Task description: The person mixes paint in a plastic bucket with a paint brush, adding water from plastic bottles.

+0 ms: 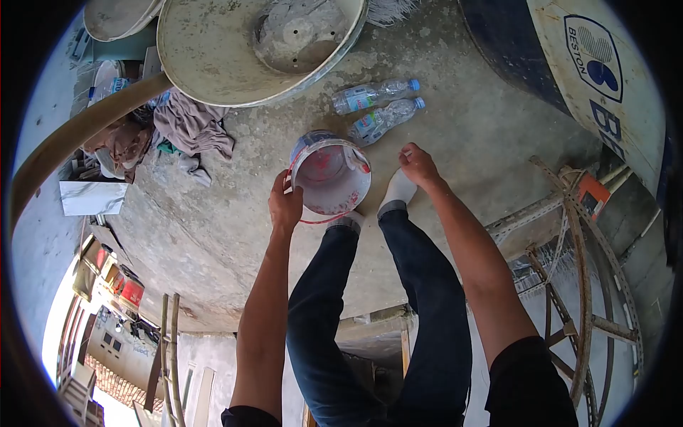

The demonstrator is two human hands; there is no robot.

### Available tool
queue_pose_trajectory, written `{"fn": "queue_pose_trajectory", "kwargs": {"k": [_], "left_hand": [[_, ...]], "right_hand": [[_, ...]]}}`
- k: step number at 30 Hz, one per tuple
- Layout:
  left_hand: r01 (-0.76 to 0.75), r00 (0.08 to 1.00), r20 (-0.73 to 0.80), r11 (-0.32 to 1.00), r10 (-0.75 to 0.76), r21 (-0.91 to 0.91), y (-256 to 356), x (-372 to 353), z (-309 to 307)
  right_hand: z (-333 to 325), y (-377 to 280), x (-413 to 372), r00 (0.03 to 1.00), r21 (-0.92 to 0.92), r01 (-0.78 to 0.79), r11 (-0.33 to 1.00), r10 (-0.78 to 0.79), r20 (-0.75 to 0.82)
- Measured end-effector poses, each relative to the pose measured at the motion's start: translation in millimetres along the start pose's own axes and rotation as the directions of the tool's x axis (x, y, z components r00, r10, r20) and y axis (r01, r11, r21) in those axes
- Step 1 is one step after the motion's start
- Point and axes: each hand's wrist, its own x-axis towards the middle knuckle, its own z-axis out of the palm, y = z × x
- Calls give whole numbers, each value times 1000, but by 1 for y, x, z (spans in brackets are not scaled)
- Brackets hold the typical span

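A white plastic bucket, its inside smeared with pink and red, is tipped so that its mouth faces me. My left hand is closed on the left side of its rim. A pale piece with a red end shows against the inner wall at the right. Apart from the bucket, my right hand hovers over my foot, its fingers curled inward and nothing visible in them. Two clear plastic bottles with blue caps lie on the floor just beyond the bucket.
A large pale tub stands at the far side on the concrete floor. Crumpled cloth lies at left, near a curved wooden strip. A blue-and-cream tank and a rusty metal frame stand at right.
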Motion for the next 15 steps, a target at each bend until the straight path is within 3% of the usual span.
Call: {"fn": "queue_pose_trajectory", "kwargs": {"k": [9, 11, 13, 15], "left_hand": [[-137, 986, -51, 944, 159, 301, 5, 102, -42], [-134, 981, -88, 928, 175, 349, 12, 106, -47], [-30, 979, -177, 936, 97, 351, 23, 95, -48], [-105, 932, -278, 907, 233, 408, 26, 77, -48]], "right_hand": [[15, 10, -72, 999, 21, 23, 1000, -24, 48], [15, 15, -91, 998, 12, 1, 1000, -2, 55], [15, 24, -112, 999, 49, -15, 999, 13, 34], [13, 31, -132, 996, 52, -66, 996, 64, 56]]}}
